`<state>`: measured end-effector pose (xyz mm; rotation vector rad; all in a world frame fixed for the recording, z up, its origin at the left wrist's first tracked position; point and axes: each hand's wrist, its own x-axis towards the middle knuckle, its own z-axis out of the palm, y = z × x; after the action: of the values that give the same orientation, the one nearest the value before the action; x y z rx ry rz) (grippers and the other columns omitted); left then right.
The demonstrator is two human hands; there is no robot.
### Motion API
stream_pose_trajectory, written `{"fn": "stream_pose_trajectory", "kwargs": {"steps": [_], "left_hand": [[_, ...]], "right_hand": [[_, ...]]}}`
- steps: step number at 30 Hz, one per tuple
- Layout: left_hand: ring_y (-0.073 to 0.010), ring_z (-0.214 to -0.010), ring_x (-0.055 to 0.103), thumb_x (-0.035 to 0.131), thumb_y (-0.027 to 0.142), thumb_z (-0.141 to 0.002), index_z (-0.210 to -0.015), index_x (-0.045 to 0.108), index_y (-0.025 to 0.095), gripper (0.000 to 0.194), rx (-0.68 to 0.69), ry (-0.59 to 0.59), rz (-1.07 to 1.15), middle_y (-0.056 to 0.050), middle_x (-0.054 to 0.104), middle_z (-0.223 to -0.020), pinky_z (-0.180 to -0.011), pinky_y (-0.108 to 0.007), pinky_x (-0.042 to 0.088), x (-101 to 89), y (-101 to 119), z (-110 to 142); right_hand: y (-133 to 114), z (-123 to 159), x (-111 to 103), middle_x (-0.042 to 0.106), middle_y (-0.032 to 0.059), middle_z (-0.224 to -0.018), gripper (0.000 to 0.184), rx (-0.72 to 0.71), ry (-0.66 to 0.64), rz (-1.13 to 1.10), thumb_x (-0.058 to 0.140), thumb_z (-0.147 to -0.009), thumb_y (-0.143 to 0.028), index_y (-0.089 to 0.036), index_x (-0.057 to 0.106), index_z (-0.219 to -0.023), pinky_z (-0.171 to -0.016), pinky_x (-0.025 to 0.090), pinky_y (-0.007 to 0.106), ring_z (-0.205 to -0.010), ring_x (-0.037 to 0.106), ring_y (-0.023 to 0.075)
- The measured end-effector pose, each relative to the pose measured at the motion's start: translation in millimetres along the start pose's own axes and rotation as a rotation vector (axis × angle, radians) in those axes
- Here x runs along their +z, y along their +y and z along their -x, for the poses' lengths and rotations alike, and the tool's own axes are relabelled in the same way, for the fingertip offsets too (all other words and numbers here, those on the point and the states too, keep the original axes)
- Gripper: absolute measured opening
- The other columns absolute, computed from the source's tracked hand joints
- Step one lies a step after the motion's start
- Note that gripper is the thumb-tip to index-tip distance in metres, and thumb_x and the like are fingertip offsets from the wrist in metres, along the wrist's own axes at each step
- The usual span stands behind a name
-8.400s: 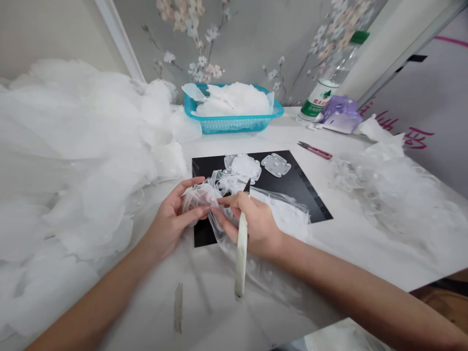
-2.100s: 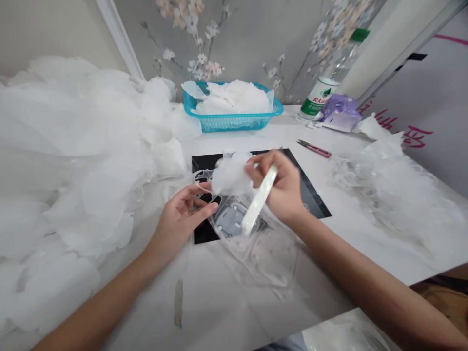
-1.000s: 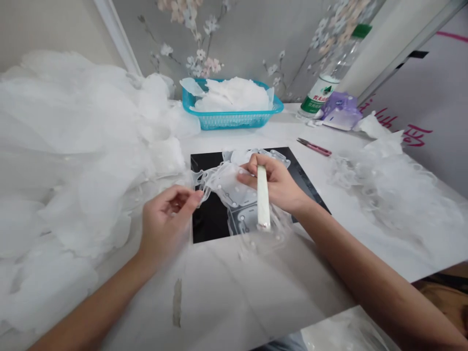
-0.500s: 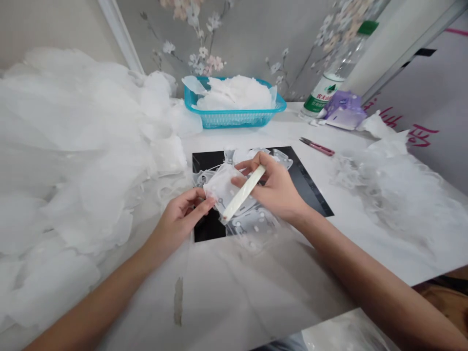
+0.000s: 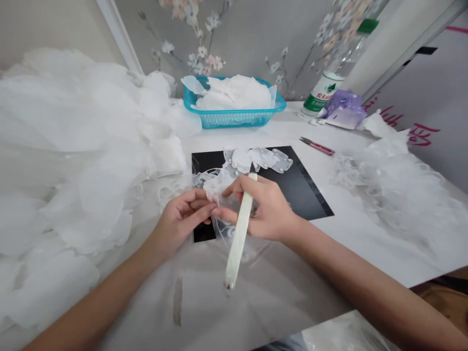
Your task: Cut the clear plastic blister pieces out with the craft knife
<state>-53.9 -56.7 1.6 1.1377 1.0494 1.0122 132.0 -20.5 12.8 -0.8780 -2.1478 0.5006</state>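
My right hand [image 5: 265, 204] is closed around a craft knife [image 5: 240, 231] with a pale handle. Its dark pointed blade faces away from me, towards the back of the black mat [image 5: 303, 187]. Pinched in my left hand [image 5: 188, 212] is the edge of a thin, translucent white sheet [image 5: 219, 183]. The fingertips of both hands meet at this sheet, which is bunched over the mat's left part. Behind my hands, several cut white pieces [image 5: 252, 158] with small round dots lie on the mat. My right hand hides part of the sheet.
A large heap of white sheets [image 5: 84, 136] fills the left side. At the back stand a blue basket [image 5: 234, 118] of white pieces, a bottle [image 5: 323, 92] and a purple packet [image 5: 344, 111]. Pink-handled snips [image 5: 317, 146] lie right of the mat, near clear scraps [image 5: 395, 190].
My right hand has come down and left to meet my left hand at the sheet, which is now bunched. The knife's blade end now shows, and more white pieces lie at the mat's back.
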Motion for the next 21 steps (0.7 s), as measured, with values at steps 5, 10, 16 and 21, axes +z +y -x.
{"fn": "stream_pose_trajectory", "kwargs": {"steps": [5, 10, 16, 21], "left_hand": [[-0.0128, -0.076, 0.061, 0.069, 0.025, -0.075, -0.089, 0.062, 0.020, 0.016, 0.105, 0.114, -0.158, 0.000, 0.064, -0.082, -0.065, -0.021, 0.050, 6.1, -3.8, 3.0], [-0.0118, -0.077, 0.058, 0.064, 0.023, -0.078, -0.086, 0.061, 0.020, 0.009, 0.207, 0.257, -0.355, 0.000, 0.061, -0.081, -0.067, -0.020, 0.049, 10.1, -5.1, 4.9], [-0.0082, -0.067, 0.052, 0.056, 0.010, -0.071, -0.074, 0.056, 0.020, 0.009, 0.228, 0.337, -0.483, 0.004, 0.054, -0.070, -0.060, -0.016, 0.044, 11.3, 2.6, 5.7], [-0.0084, -0.061, 0.048, 0.050, 0.007, -0.068, -0.070, 0.053, 0.020, 0.013, 0.270, 0.395, -0.561, 0.005, 0.050, -0.066, -0.058, -0.018, 0.043, 11.4, 2.0, 6.9]], "right_hand": [[-3.2, 4.9, 3.8, 0.073, 0.0075, -0.087, 0.018, -0.061, -0.014, 0.204, 0.059, -0.085, -0.035, -0.018, 0.064, -0.082, -0.069, 0.051, 0.032, -0.081, 0.067, 0.0220], [-0.8, 5.4, 8.2, 0.073, 0.0062, -0.096, 0.012, 0.013, -0.008, 0.169, 0.054, -0.085, -0.021, -0.019, 0.066, -0.086, -0.076, 0.053, 0.032, -0.094, 0.067, 0.0229], [-2.6, 1.3, 4.1, 0.073, 0.0059, -0.093, 0.008, 0.177, 0.141, -0.198, 0.056, -0.084, -0.020, -0.018, 0.063, -0.081, -0.079, 0.053, 0.031, -0.088, 0.070, 0.0195], [-7.2, 1.3, 4.9, 0.074, 0.0067, -0.089, 0.008, 0.200, 0.166, -0.260, 0.056, -0.083, -0.020, -0.019, 0.060, -0.076, -0.078, 0.053, 0.031, -0.089, 0.070, 0.0197]]}}
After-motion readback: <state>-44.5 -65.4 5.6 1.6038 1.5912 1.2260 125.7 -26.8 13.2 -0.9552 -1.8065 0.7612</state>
